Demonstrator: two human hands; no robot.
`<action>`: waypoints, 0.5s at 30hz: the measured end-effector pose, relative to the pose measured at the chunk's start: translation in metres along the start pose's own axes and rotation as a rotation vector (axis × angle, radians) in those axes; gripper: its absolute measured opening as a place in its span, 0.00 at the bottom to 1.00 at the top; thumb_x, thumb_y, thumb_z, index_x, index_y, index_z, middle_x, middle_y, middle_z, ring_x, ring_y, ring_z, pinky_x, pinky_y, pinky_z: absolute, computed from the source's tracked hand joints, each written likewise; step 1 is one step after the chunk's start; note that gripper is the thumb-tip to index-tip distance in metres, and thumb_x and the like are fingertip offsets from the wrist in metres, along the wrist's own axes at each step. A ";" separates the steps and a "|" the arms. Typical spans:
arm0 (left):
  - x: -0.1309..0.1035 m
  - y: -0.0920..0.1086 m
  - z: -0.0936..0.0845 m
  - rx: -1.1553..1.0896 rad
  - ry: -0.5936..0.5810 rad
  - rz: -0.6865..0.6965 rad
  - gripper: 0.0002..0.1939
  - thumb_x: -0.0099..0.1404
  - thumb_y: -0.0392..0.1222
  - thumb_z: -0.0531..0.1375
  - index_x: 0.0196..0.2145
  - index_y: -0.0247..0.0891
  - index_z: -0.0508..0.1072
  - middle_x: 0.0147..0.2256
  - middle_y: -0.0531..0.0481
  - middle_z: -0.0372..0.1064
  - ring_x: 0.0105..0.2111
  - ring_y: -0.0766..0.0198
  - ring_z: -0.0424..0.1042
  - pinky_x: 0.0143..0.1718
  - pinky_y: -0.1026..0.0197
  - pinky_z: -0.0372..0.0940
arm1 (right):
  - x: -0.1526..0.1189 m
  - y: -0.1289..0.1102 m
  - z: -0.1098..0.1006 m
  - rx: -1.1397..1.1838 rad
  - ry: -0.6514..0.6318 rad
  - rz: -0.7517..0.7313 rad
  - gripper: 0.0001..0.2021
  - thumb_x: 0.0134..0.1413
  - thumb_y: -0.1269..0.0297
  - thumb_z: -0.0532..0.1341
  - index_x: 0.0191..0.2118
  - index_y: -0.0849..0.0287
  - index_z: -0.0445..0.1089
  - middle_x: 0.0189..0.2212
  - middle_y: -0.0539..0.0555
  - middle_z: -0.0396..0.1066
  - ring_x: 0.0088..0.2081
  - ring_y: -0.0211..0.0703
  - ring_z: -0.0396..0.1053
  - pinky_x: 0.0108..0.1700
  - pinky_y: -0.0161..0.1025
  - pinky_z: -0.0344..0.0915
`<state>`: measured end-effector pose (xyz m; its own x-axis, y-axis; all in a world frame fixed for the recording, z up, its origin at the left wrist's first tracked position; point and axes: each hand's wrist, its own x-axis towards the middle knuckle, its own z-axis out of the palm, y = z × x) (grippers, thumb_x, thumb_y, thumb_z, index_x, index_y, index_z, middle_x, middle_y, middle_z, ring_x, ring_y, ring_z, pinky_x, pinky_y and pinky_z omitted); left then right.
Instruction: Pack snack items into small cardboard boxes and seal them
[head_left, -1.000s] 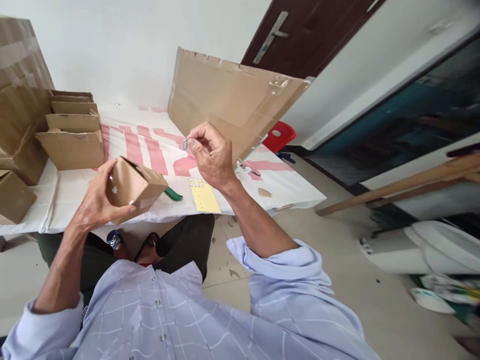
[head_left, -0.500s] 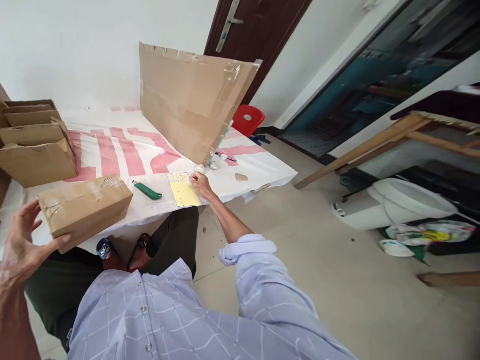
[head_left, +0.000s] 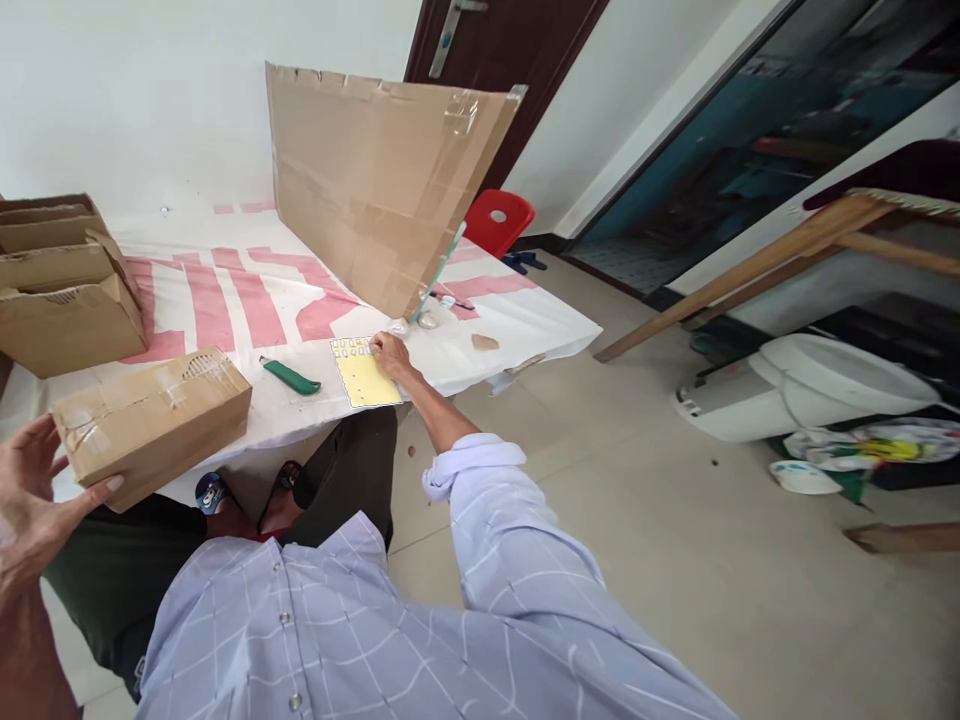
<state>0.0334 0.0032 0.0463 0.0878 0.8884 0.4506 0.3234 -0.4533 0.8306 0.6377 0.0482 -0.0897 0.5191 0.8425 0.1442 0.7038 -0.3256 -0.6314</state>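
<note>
My left hand [head_left: 37, 495] grips the near left end of a closed cardboard box [head_left: 154, 425], thumb on its front side and fingers behind. The box lies at the table's front edge. My right hand [head_left: 391, 357] is pinched at the upper right corner of a yellow sheet [head_left: 366, 382] bearing rows of small pale pieces; whatever is between its fingertips is too small to make out. A green cutter [head_left: 291, 377] lies between box and sheet. Just beyond my right hand sit small clear rolls, one of them a tape roll [head_left: 427, 320].
A large cardboard panel [head_left: 375, 190] stands upright on the white-covered table [head_left: 540, 320]. Open cardboard boxes [head_left: 67, 320] are at the far left. Behind the table is a red chair [head_left: 499, 222]; a white bucket [head_left: 810, 385] lies right, beyond a wooden leg [head_left: 720, 285].
The view has shifted slightly. My right hand has closed in a little on the sheet's top corner, fingers more bunched. My left hand keeps its hold on the box, which has moved slightly left.
</note>
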 end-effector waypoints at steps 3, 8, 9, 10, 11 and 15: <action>0.000 0.005 -0.001 -0.051 -0.025 -0.073 0.63 0.26 0.53 0.88 0.62 0.44 0.75 0.70 0.31 0.73 0.73 0.24 0.68 0.69 0.24 0.70 | -0.002 0.001 0.000 -0.015 0.002 0.002 0.08 0.64 0.68 0.57 0.38 0.54 0.74 0.47 0.59 0.82 0.49 0.50 0.71 0.54 0.43 0.67; 0.004 0.012 0.000 -0.027 -0.078 -0.070 0.60 0.28 0.54 0.89 0.60 0.49 0.77 0.67 0.40 0.77 0.72 0.23 0.69 0.69 0.14 0.65 | -0.003 -0.001 0.001 -0.011 0.013 0.024 0.04 0.62 0.69 0.59 0.37 0.53 0.71 0.45 0.59 0.80 0.47 0.50 0.70 0.53 0.43 0.65; 0.005 0.012 0.000 -0.025 -0.087 -0.057 0.60 0.28 0.54 0.89 0.60 0.51 0.77 0.66 0.42 0.78 0.72 0.24 0.69 0.69 0.14 0.65 | -0.003 -0.002 0.000 -0.006 0.020 0.031 0.04 0.61 0.69 0.60 0.38 0.53 0.71 0.45 0.58 0.80 0.47 0.50 0.69 0.53 0.43 0.65; 0.005 0.012 0.001 -0.026 -0.093 -0.044 0.60 0.29 0.54 0.89 0.61 0.52 0.76 0.66 0.43 0.78 0.72 0.25 0.69 0.69 0.14 0.66 | -0.003 -0.004 0.000 0.001 0.029 0.039 0.04 0.60 0.69 0.61 0.38 0.53 0.70 0.44 0.58 0.80 0.46 0.50 0.69 0.53 0.43 0.65; 0.005 0.010 0.002 -0.030 -0.087 -0.034 0.60 0.29 0.55 0.89 0.61 0.52 0.76 0.66 0.43 0.78 0.72 0.25 0.69 0.68 0.14 0.66 | -0.003 -0.007 -0.001 0.008 0.039 0.047 0.04 0.59 0.69 0.61 0.38 0.52 0.70 0.43 0.57 0.80 0.46 0.50 0.69 0.53 0.43 0.65; -0.002 0.000 0.001 -0.063 -0.027 -0.047 0.62 0.28 0.58 0.89 0.61 0.49 0.72 0.69 0.39 0.74 0.73 0.26 0.68 0.69 0.20 0.68 | -0.009 -0.019 -0.009 0.054 0.115 0.076 0.06 0.60 0.70 0.56 0.36 0.52 0.68 0.39 0.58 0.78 0.45 0.52 0.69 0.53 0.45 0.67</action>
<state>0.0345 0.0017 0.0446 0.0994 0.9099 0.4027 0.2682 -0.4142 0.8698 0.6241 0.0430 -0.0719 0.6242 0.7606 0.1785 0.6348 -0.3606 -0.6834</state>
